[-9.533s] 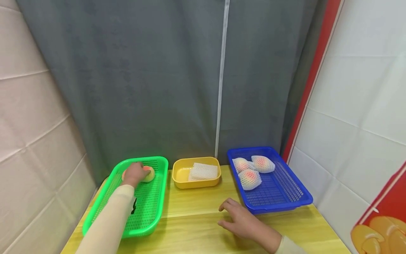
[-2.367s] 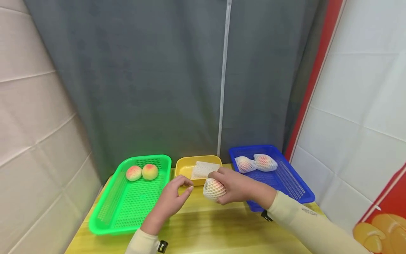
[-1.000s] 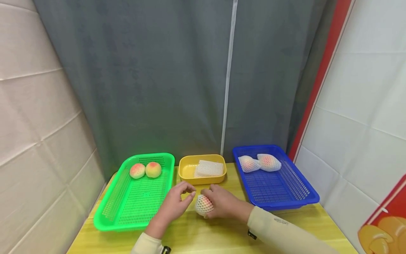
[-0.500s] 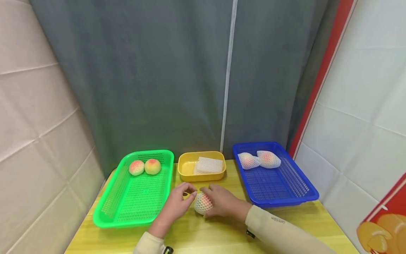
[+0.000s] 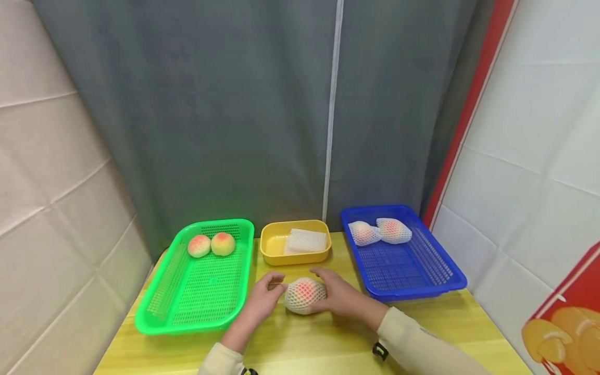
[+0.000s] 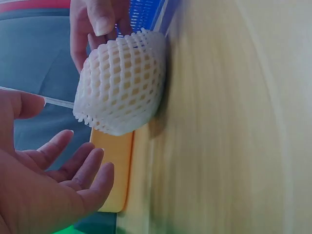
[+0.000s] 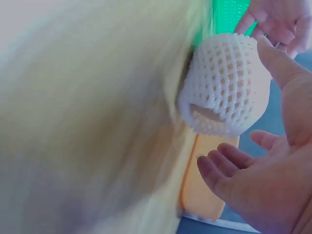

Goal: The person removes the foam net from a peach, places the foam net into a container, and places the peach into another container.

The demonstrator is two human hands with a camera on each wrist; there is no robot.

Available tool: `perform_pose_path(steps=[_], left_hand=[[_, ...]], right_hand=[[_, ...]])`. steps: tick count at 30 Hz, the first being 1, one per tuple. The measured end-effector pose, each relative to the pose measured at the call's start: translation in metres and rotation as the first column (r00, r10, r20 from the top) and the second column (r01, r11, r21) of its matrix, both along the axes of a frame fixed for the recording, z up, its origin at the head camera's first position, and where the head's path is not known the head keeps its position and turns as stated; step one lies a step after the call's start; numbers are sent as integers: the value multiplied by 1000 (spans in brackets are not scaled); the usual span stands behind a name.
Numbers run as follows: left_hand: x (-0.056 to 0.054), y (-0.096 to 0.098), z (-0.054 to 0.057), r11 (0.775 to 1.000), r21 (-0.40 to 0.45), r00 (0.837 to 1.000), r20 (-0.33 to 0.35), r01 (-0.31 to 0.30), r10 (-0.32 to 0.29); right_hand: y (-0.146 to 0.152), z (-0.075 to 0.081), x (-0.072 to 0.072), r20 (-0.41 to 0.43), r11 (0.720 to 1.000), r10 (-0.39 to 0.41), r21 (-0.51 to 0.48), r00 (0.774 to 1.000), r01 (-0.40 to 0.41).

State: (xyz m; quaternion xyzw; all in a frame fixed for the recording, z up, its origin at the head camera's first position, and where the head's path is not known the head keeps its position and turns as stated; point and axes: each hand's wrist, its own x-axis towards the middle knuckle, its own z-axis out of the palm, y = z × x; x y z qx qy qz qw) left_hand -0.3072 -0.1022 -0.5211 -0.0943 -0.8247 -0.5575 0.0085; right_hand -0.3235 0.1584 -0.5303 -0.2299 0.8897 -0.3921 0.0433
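A peach in a white foam net sleeve (image 5: 304,295) sits on the wooden table between the two hands. My left hand (image 5: 264,298) is just left of it, fingers loosely bent and holding nothing. On the other side my right hand (image 5: 344,296) is spread around the peach's right end, its thumb right at the net. The right wrist view shows a gap between the netted peach (image 7: 226,83) and the lower fingers of the right hand (image 7: 273,180). In the left wrist view, the left hand (image 6: 53,180) lies apart from the netted peach (image 6: 122,83).
A green basket (image 5: 194,312) at left holds two bare peaches (image 5: 211,245). Behind the hands, a yellow bin (image 5: 272,255) contains white foam nets (image 5: 305,241). At right, two netted peaches (image 5: 380,232) lie in a blue basket (image 5: 408,291). A grey curtain (image 5: 201,114) hangs behind.
The right hand took a netted peach from the blue basket, brought it to the table between the hands, and has now loosened its grip. Earlier, the left hand was in the green basket.
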Motion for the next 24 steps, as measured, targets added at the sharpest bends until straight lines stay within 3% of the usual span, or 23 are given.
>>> perform_pose_path(steps=[8,13,24], left_hand=[[-3,-1,-4,1000,20,1000,21,-11,11],[-3,0,-5,999,51,999,47,-6,4],[-1,4,-3,999,48,999,32,-16,15]], right_hand=[[-3,-12,0,58,990,45,-137,997,-37],[-11,-22,0,68,986,50,-160,996,-39],[-18,-31,-5,-9,986,0,-168,1000,-1]])
